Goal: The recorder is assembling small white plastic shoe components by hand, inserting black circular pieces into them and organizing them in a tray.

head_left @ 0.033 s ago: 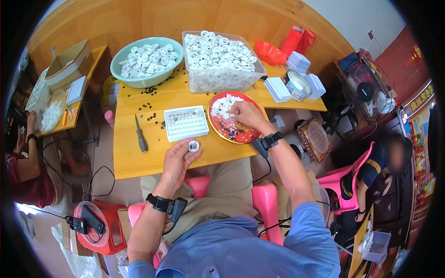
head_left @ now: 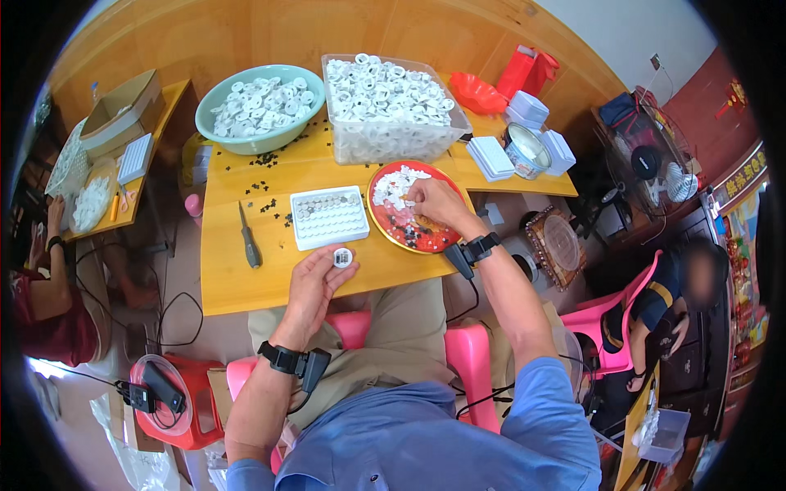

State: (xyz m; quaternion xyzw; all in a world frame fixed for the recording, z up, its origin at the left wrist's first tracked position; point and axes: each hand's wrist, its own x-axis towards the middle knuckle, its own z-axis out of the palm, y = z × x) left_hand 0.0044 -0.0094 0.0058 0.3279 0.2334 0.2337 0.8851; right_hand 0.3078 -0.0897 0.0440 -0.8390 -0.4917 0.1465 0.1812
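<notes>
My left hand (head_left: 309,282) pinches a small round white plastic piece (head_left: 342,258) with a dark centre, held above the table's near edge. Over a red plate (head_left: 388,236) with a yellow rim, my right hand (head_left: 438,203) has its fingers closed together among small white and black parts. Whatever those fingertips hold, if anything, is too small to make out. A white tray (head_left: 327,239) with rows of round hollows lies left of the plate; round pieces fill its far rows. Further left lies a screwdriver (head_left: 249,244) with a grey handle.
A green basin (head_left: 260,146) and a clear plastic bin (head_left: 385,143) hold heaps of white round pieces at the back. Black bits (head_left: 260,188) are scattered nearby. To the right stand white trays (head_left: 490,157) and a round tin (head_left: 525,155). Other people sit at left and right.
</notes>
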